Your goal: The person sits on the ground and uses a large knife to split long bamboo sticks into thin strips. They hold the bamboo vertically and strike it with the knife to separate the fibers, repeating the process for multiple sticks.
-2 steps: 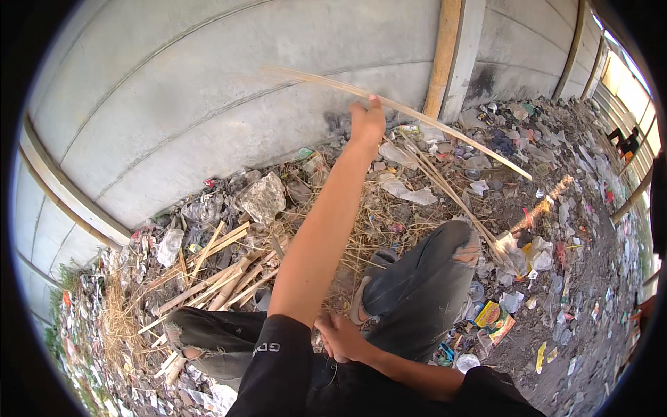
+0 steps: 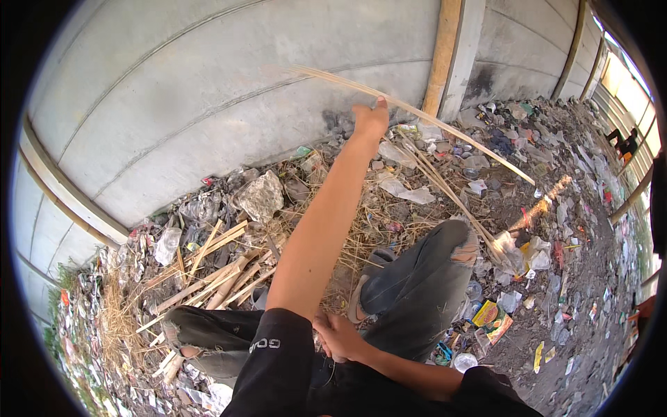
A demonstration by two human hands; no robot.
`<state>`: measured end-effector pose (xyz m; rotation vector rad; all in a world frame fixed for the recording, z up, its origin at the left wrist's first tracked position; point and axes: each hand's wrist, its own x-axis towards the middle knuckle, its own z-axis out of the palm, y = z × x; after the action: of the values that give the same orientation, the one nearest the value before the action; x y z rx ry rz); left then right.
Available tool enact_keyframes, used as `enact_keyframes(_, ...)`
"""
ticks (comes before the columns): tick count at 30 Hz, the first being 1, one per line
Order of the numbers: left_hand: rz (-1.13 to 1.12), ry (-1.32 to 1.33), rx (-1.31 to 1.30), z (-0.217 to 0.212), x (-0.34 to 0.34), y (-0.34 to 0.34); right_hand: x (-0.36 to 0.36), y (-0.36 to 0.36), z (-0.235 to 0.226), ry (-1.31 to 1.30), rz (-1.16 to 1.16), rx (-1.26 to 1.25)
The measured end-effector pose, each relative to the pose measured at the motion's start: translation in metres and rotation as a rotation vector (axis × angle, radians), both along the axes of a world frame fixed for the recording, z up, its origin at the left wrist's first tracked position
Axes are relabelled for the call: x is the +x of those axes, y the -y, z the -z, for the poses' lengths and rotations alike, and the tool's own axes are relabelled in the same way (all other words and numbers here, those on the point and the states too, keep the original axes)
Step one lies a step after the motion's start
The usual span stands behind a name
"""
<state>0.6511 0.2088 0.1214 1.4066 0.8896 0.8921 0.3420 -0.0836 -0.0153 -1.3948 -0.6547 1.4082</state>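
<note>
My left hand (image 2: 369, 118) is stretched far forward and shut on a long, thin pale strip of wood (image 2: 458, 135). The strip runs from the upper middle, in front of the concrete wall, down to the right over the littered ground. My right hand (image 2: 340, 337) lies low against my left upper arm and lap, fingers curled. Whether it holds anything is hidden. My knees in grey trousers (image 2: 424, 278) are bent below the arm.
A curved concrete wall (image 2: 208, 90) with a wooden post (image 2: 445, 55) stands ahead. A heap of wood sticks (image 2: 215, 271), a rock (image 2: 260, 194), dry straw and scattered litter cover the ground. A sandal (image 2: 361, 295) is near my knee. People sit far right (image 2: 625, 142).
</note>
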Motion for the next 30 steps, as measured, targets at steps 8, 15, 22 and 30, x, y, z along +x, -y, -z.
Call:
enact_keyframes(8, 0.265, -0.063, 0.305, -0.035, -0.103, -0.031, 0.044, 0.018, 0.002, -0.122, 0.172, -0.002)
enact_keyframes(15, -0.231, -0.243, 0.199, 0.058, -0.288, -0.201, 0.120, -0.014, -0.061, -0.194, 0.481, 0.117)
enact_keyframes(22, -0.325, -1.054, 0.327, 0.289, -0.459, -0.199, 0.204, -0.040, -0.148, 0.052, 0.772, 0.292)
enact_keyframes(30, 0.093, -1.360, 0.121, 0.431, -0.533, -0.067, 0.245, -0.067, -0.088, -0.098, 0.886, 0.221)
